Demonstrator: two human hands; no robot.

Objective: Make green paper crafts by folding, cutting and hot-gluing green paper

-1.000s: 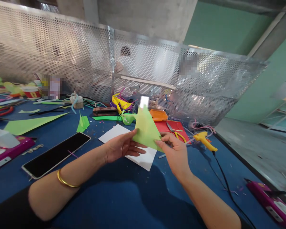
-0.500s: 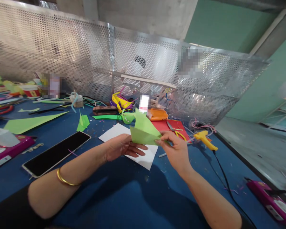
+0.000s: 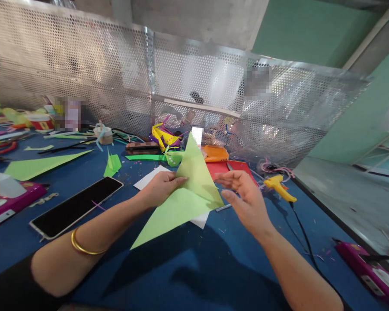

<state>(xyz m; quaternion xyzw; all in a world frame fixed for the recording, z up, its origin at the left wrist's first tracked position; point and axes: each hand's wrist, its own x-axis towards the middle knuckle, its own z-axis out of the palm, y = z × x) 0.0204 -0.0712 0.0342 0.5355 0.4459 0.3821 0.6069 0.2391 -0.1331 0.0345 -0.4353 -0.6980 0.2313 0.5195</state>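
Observation:
My left hand (image 3: 162, 186) pinches the left edge of a folded sheet of light green paper (image 3: 178, 211), raised above the table. One pointed part of the paper stands up, and another spreads down toward me at the lower left. Just right of the paper, my right hand (image 3: 244, 194) is apart from it, with fingers stretched and nothing in them. Behind and below the green paper lies a white sheet (image 3: 199, 221), partly covered by it. A red sheet (image 3: 218, 170) with scissors on it, mostly hidden by my right hand, is farther back.
A phone (image 3: 79, 207) lies left of my forearm. On the right are a yellow glue gun (image 3: 280, 190) with a black cord and a purple power strip (image 3: 369, 272). Green paper pieces (image 3: 112, 164), an orange case (image 3: 215, 153) and craft scraps line the back, before a perforated metal screen (image 3: 194, 73).
The green paper has opened out from a smaller fold, one point now reaching toward me. My right hand has let go of it, and my left has closed on its left edge.

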